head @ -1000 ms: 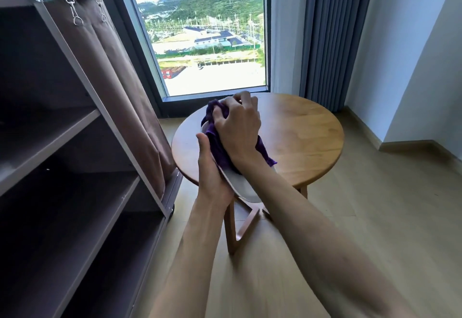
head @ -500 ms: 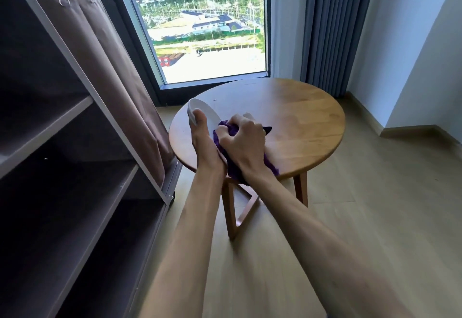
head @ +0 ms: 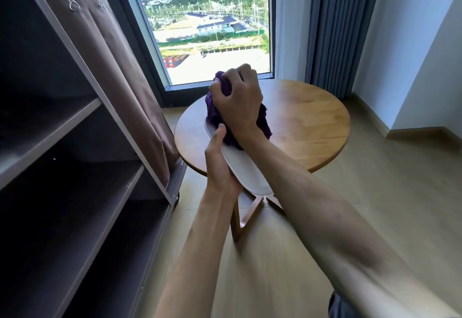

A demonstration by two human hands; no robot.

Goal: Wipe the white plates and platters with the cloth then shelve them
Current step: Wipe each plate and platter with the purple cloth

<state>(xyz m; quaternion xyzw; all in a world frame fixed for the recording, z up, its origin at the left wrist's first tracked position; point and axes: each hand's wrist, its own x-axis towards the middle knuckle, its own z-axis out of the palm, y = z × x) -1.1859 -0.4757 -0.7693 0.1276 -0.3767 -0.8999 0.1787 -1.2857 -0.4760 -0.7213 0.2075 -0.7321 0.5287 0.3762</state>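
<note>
A white oval platter (head: 246, 170) is held tilted on edge above the near rim of the round wooden table (head: 307, 127). My left hand (head: 220, 165) grips its left edge, thumb up along the rim. My right hand (head: 237, 103) clutches a bunched purple cloth (head: 263, 120) and presses it against the platter's upper part. The cloth and hand hide the far half of the platter.
A brown shelving unit (head: 75, 162) with open shelves and a rolled-up fabric cover stands on the left, close to the table. A window and a grey curtain (head: 342, 27) are behind the table. Wood floor lies to the right.
My right hand with the cloth has slid from the platter's near part up to its far end. The view has tipped up slightly.
</note>
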